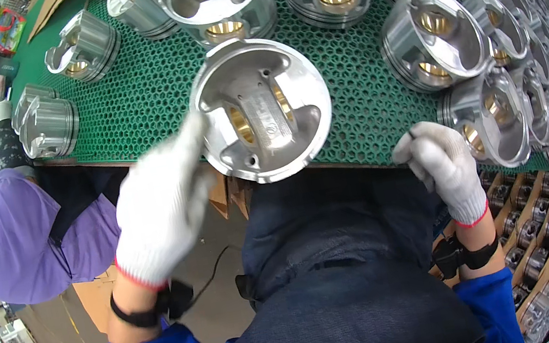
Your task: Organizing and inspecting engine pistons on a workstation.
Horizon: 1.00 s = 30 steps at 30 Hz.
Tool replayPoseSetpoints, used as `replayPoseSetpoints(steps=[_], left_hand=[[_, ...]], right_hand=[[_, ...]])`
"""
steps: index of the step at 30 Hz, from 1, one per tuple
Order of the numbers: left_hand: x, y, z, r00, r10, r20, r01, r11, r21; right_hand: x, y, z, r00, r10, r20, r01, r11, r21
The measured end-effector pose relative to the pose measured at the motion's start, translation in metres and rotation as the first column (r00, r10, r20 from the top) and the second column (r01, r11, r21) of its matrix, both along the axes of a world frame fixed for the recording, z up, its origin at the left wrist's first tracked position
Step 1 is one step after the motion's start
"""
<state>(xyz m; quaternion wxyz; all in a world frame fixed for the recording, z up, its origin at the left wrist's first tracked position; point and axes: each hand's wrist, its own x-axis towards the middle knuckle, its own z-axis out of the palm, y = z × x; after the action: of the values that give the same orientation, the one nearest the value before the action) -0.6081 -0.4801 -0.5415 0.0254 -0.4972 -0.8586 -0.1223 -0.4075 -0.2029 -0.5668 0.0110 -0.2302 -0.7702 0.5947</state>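
A large silver piston (268,125) lies crown down at the front edge of the green table, its hollow inside and brass-coloured pin bores facing up. My left hand (166,201), in a white knitted glove, is at the piston's left rim. Its fingers are smeared by motion, and whether they grip the rim cannot be made out. To the right of the piston, my right hand (439,161), gloved the same way, is closed with thumb and fingers pressed together at the table edge. A small dark spot shows at its fingertips; what it holds, if anything, is too small to name.
Several more pistons stand behind and to the right, one close to my right hand (489,119). Green perforated matting (360,94) covers the table. A person in a purple cap (10,236) is at the left. Below right, a wooden rack (529,218) holds metal parts.
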Motion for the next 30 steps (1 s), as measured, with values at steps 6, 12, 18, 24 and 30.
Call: replayPoseSetpoints(steps=[6, 12, 18, 24, 30], left_hand=[[0.002, 0.007, 0.047, 0.864, -0.476, 0.162, 0.429, 0.865, 0.260], [-0.023, 0.055, 0.020, 0.784, -0.620, 0.013, 0.612, 0.770, -0.177], [-0.043, -0.016, 0.019, 0.940, -0.333, -0.073, 0.337, 0.940, 0.060], [-0.104, -0.064, 0.020, 0.959, 0.147, -0.242, -0.168, 0.984, -0.066], [-0.141, -0.078, 0.008, 0.920, 0.279, -0.276, -0.282, 0.959, 0.029]], right_hand=[[0.000, -0.001, -0.010, 0.995, -0.094, -0.024, 0.090, 0.988, -0.126], [0.012, 0.004, -0.020, 0.989, -0.125, -0.078, 0.116, 0.988, -0.105], [0.009, 0.000, -0.021, 0.984, -0.142, -0.107, 0.129, 0.984, -0.119], [0.009, 0.003, -0.019, 0.989, -0.098, -0.108, 0.086, 0.990, -0.114], [0.010, 0.001, -0.019, 0.989, -0.110, -0.094, 0.100, 0.990, -0.104]])
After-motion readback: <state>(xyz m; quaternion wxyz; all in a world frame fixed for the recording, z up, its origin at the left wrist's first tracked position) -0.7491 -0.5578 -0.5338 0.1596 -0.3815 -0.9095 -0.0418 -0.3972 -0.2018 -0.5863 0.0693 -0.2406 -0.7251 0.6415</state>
